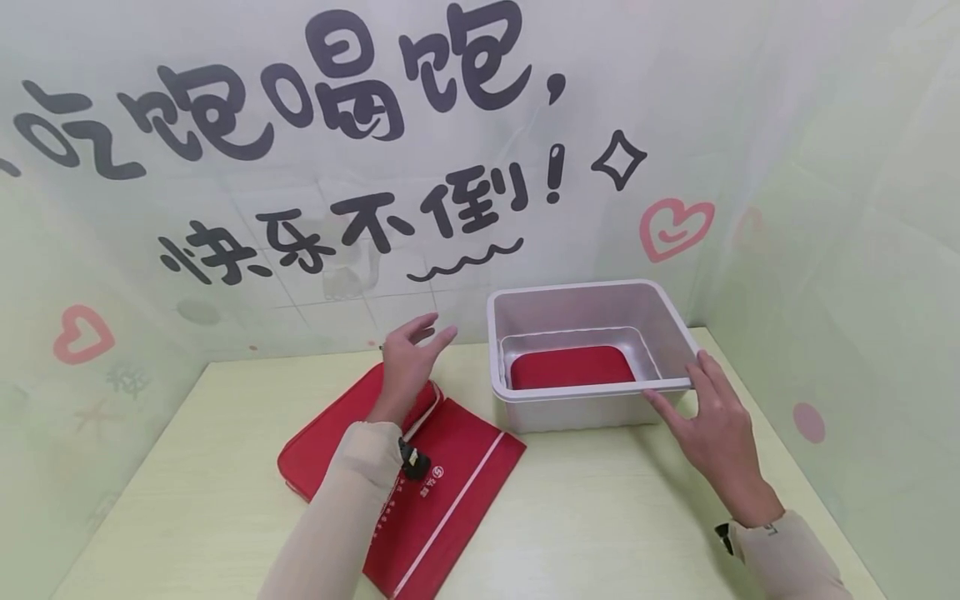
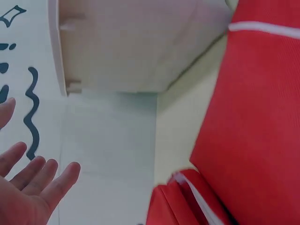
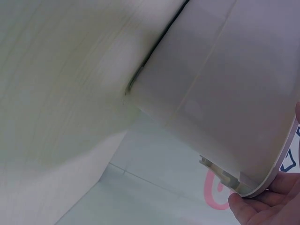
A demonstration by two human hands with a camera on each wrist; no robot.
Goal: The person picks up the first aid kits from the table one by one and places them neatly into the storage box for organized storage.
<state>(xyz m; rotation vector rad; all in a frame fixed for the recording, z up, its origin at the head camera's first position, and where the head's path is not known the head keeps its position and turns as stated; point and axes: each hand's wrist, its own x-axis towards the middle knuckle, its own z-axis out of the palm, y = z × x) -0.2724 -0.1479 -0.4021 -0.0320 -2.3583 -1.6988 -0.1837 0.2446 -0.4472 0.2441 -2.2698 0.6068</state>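
A pale grey plastic bin (image 1: 585, 415) stands at the back right of the table, a flat red thing (image 1: 573, 367) with rounded corners lying on its floor. My right hand (image 1: 716, 429) grips the bin's rim at the near right corner; in the right wrist view its fingers (image 3: 281, 183) bend around that rim. Left of the bin, my left hand (image 1: 408, 367) hovers with fingers spread and holds nothing. Below it lie a red zipped case (image 1: 326, 442) and a red fabric bag (image 1: 468, 467) with a white stripe and white print. My left forearm partly covers both.
The pale yellow tabletop (image 1: 600, 517) runs up to a white printed back wall (image 1: 450, 308) with dark lettering. A side wall (image 1: 832, 333) rises close to the right of the bin, and another wall (image 1: 90, 417) borders the left edge.
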